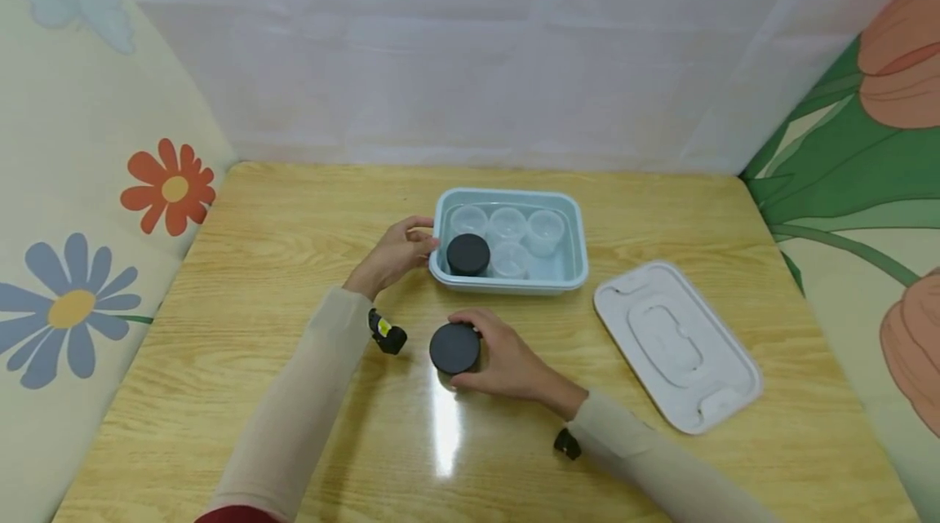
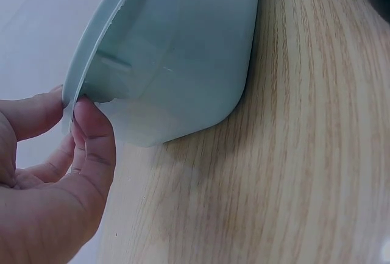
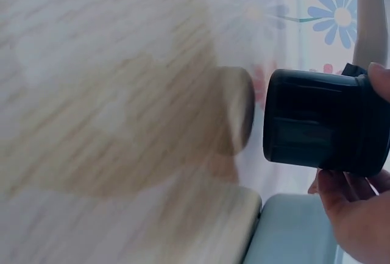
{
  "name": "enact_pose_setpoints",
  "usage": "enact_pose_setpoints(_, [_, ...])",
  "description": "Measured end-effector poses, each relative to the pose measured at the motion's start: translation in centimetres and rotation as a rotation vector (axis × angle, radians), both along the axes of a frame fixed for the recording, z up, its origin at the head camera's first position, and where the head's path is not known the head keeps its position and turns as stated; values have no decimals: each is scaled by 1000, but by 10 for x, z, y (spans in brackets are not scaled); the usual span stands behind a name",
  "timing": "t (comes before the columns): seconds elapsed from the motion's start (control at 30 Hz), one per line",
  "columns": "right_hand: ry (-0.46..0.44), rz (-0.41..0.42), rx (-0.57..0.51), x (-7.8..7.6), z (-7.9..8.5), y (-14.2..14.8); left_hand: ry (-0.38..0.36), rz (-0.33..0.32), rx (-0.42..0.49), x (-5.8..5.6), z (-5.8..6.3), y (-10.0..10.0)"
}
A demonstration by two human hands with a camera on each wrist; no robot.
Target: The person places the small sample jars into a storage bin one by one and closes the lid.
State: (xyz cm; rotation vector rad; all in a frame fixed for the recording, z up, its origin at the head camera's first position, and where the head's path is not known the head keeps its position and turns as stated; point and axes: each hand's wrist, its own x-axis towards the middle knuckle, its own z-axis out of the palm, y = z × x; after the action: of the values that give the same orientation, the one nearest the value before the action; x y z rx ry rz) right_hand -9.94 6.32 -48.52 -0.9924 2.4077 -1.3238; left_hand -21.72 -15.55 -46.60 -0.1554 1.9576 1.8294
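Observation:
My left hand (image 1: 392,256) pinches the left rim of a light blue plastic bin (image 1: 507,286); thumb and fingers grip that rim (image 2: 91,44) in the left wrist view. In front of the bin, my right hand (image 1: 509,360) holds a dark round jar (image 1: 454,348) by its sides, black top facing up. The right wrist view shows this jar (image 3: 317,121) raised off the table, with its reflection below it. Inside the bin sit another black-topped jar (image 1: 468,254) at the front left and several clear round containers (image 1: 507,225).
A white rectangular lid (image 1: 664,335) with a moulded handle lies slanted on the wood-patterned table (image 1: 308,205), right of the bin. A white sheet (image 1: 470,50) hangs behind, and flower-printed panels (image 1: 66,180) stand at both sides. Dark wrist-worn devices (image 1: 387,334) sit by both sleeves.

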Motion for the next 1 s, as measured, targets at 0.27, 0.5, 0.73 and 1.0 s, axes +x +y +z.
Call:
enact_pose_setpoints(0.27, [38,-20,-13,-5,6,17,13,4,20,0,0,0])
enact_pose_setpoints(0.5, [45,-45,-23,-10,20,34,5,7,28,-1,1,0])
enact_pose_setpoints(0.73, [58,-67,-14,-16,34,49,7,4,22,1,3,-1])
enact_pose_setpoints(1.0, [75,-118,-17,-23,49,65,11,8,40,1,2,1])
